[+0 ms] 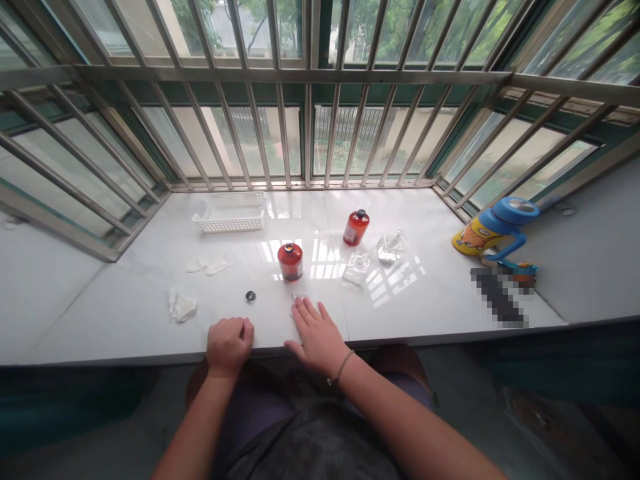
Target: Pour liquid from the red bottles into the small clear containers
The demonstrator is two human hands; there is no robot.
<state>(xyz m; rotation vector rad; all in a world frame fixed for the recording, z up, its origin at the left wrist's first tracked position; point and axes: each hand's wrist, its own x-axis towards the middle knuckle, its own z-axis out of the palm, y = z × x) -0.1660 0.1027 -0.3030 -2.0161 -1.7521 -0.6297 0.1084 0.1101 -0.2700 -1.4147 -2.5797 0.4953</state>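
My left hand (229, 344) rests on the front edge of the white sill (150, 313), curled into a loose fist with nothing visible in it. My right hand (316, 335) lies flat with fingers stretched out, its fingertips touching a small clear object (303, 298). Just beyond stands an open red jar (290, 261), and a small dark cap (251, 296) lies left of it. A second red bottle (356, 227) with a black cap stands further back. Two clear glass pieces (357, 268) (390, 247) sit to the right.
A white plastic basket (230, 212) stands at the back left. Crumpled white wipes or gloves (207, 265) (182, 307) lie on the left. A yellow and blue bottle (493, 231) lies on its side at the right, next to a blurred dark object (497, 297). Metal window bars (310, 133) close the back.
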